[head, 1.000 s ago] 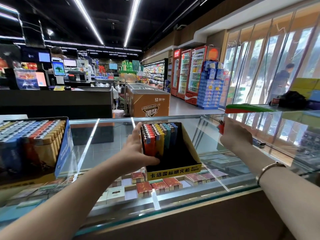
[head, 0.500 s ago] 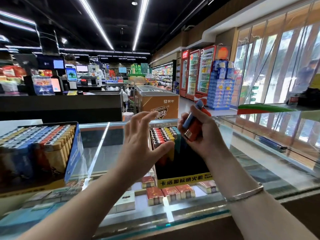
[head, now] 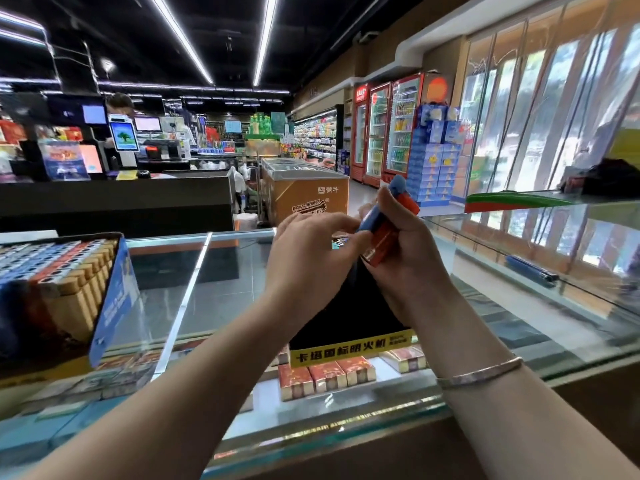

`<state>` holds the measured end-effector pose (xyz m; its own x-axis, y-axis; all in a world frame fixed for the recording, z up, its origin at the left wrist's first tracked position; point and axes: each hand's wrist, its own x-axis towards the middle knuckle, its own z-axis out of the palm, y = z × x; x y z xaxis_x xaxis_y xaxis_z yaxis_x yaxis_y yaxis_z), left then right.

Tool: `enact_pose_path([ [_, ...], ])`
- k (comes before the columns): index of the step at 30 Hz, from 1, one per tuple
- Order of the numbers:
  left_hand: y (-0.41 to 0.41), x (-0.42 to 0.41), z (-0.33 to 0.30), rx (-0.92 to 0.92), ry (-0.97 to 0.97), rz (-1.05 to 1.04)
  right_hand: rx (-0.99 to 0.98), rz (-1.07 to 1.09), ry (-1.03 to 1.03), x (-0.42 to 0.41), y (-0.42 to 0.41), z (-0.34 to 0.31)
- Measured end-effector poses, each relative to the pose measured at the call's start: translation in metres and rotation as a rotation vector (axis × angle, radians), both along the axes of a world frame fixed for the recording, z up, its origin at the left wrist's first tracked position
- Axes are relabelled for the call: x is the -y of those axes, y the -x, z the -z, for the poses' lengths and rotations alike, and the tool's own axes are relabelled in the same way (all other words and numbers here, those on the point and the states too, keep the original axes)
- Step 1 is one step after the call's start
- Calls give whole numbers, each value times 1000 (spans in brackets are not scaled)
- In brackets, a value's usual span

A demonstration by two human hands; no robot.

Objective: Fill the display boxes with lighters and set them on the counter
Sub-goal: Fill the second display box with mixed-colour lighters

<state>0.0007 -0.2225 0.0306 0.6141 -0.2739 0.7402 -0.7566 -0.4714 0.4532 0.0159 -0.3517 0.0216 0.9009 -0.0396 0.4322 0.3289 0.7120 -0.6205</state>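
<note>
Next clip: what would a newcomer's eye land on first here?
Both hands meet at centre: the right hand grips a blue lighter and a red lighter, and the left hand pinches the blue one. Below them sits the black display box; a full box of lighters stands at far left.

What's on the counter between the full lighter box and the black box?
In the head view, only bare counter glass lies between full lighter box and black box.
</note>
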Motion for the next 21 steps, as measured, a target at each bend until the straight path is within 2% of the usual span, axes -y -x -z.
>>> enact_pose_path([
  [2, -3, 3, -7, -43, 60, 14, 20, 39, -5, 2, -2, -3],
  [5, -12, -2, -15, -72, 168, 45, 80, 54, 123, 10, -7, -7],
  [7, -16, -9, -20, -107, 239, 102, 34, 114, 204, 23, -12, -9],
  [10, -21, -13, -22, -223, 322, 200, -151, 499, 532, 44, -19, -3],
  [11, -22, -12, -22, -255, 324, 212, -206, 565, 602, 47, -20, 0],
  [13, -25, -9, -19, -246, 243, 184, -275, 509, 636, 48, -21, 5],
  [18, -20, -4, -7, -16, -12, 83, -300, 359, 839, 38, -20, 10],
  [21, -16, -4, -3, 63, -103, 33, -304, 353, 837, 37, -20, 11],
])
